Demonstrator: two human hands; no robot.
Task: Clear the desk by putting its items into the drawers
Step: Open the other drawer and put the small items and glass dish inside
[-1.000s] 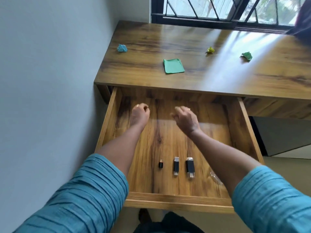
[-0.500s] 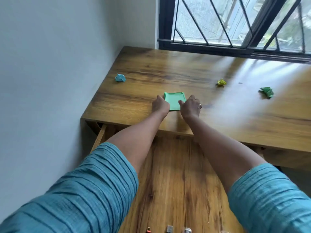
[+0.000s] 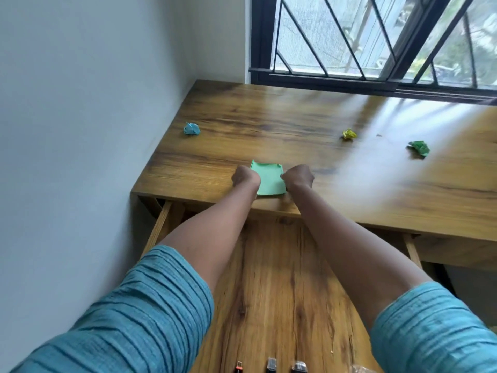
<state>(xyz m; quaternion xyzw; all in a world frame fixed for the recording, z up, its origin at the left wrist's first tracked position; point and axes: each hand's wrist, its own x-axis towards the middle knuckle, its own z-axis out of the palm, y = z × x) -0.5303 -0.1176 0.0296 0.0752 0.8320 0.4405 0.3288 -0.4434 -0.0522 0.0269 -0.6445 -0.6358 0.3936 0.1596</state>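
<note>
A green paper pad [image 3: 269,180] lies near the front edge of the wooden desk [image 3: 376,184]. My left hand [image 3: 245,177] grips its left side and my right hand [image 3: 298,177] grips its right side, fingers curled at the edges. The pad's near end looks slightly lifted. Below the desk the drawer [image 3: 282,292] stands pulled out under my forearms. Three small USB sticks [image 3: 271,368] lie in a row at its near end.
A crumpled blue paper ball [image 3: 192,128] sits at the desk's left, a yellow ball [image 3: 349,134] and a green ball [image 3: 419,148] further right. A wall runs along the left, a barred window behind the desk. A clear plastic piece [image 3: 360,368] shows at the drawer's bottom right.
Both hands rose from inside the drawer to the desk top and closed on the sides of the green pad. The pad has slid a little towards the front edge.
</note>
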